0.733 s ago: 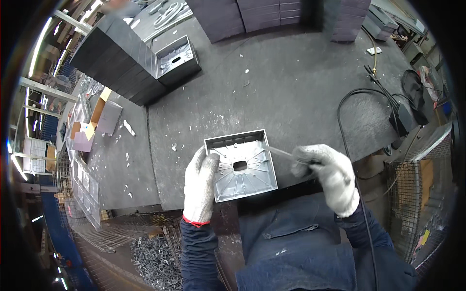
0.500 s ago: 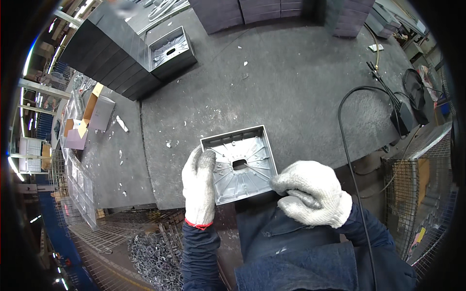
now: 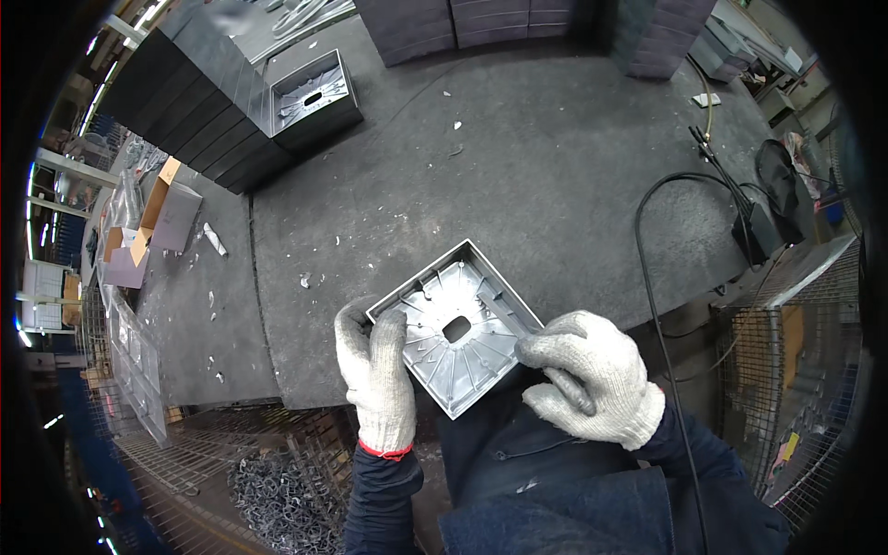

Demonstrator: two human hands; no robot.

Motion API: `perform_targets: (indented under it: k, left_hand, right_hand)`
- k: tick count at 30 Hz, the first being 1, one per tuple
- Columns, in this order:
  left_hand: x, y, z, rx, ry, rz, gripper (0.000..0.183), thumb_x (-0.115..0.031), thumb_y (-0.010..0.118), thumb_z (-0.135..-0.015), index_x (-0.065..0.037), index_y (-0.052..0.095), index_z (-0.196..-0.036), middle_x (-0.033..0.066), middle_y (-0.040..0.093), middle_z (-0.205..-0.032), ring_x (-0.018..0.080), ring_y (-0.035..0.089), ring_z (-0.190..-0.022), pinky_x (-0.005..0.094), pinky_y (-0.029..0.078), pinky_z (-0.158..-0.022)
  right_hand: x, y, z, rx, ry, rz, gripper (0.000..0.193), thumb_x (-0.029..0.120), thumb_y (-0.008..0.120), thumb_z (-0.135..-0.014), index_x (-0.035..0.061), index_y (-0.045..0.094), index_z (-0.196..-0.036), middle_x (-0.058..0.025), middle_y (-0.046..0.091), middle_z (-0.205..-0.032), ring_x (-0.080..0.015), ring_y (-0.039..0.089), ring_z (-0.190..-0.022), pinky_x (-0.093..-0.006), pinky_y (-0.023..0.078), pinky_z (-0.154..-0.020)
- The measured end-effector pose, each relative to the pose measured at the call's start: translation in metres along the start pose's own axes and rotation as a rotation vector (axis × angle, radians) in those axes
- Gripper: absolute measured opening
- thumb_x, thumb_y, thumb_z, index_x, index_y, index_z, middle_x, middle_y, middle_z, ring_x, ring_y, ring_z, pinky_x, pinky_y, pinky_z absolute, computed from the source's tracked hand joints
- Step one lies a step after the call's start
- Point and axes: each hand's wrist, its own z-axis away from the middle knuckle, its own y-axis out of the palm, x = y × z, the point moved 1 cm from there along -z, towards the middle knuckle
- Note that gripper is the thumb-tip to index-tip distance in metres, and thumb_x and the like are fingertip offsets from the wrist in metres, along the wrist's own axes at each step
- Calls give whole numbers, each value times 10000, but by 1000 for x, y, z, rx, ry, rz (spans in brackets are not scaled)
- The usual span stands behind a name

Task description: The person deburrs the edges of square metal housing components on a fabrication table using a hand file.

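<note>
The left hand (image 3: 376,375), in a white knit glove, wraps its curled fingers over the left edge of a square grey cast-metal tray with a ribbed inside and a slot at its centre (image 3: 458,338). The gloved right hand (image 3: 592,377) is closed loosely against the tray's lower right edge. The tray is tilted, over the near edge of the dark workbench (image 3: 518,157). Far left of the tray lie open brown cardboard boxes (image 3: 153,227).

We worked at a dark grey worktop (image 3: 518,185), scuffed and dotted with pale chips. Rows of dark stacked blocks (image 3: 185,102) ran along its far left corner, and one open square metal casting (image 3: 310,92) sat just beside them. More dark stacks (image 3: 490,23) lined the far edge. A black cable (image 3: 647,277) trailed over the right edge.
</note>
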Motion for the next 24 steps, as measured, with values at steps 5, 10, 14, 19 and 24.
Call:
perform_targets:
  k: [5,10,14,19,24]
  left_hand:
    - [-1,8,-4,30,138,28,455,-214,683,-1102,57,617,-1461,146,715,-1302,215,669,-1225,373,520,-1107]
    - [1,10,0,22,187,-42,402,-212,679,-1104,57,665,-1403,146,723,-1300,212,672,-1225,371,522,-1105]
    - [1,10,0,-2,182,-45,372,-183,673,-1098,61,674,-1378,148,735,-1268,205,679,-1197,367,531,-1084]
    - [4,11,-2,-1,208,-26,356,-148,668,-1087,68,676,-1371,146,742,-1245,199,688,-1158,359,542,-1054]
    - [5,12,-2,10,189,-15,341,-104,658,-1082,71,676,-1373,155,743,-1251,201,691,-1150,356,551,-1038]
  right_hand:
    - [-11,6,-11,-168,12,-19,382,76,876,-781,13,795,-1149,-136,774,-904,-303,766,-810,-423,609,-753]
    - [-29,25,-38,-210,-70,26,310,28,779,-821,-30,789,-1125,-144,766,-877,-291,748,-753,-415,596,-710]
    - [-25,14,-29,-204,26,-155,247,-7,796,-836,-23,799,-1083,-175,790,-868,-317,786,-757,-414,610,-703]
    - [-33,22,-43,-235,-73,-73,225,-13,789,-841,-20,801,-1065,-171,796,-862,-324,793,-752,-407,626,-710]
    - [-28,26,-50,-211,-84,3,239,-63,725,-837,-34,797,-1062,-175,797,-873,-316,790,-752,-398,619,-696]
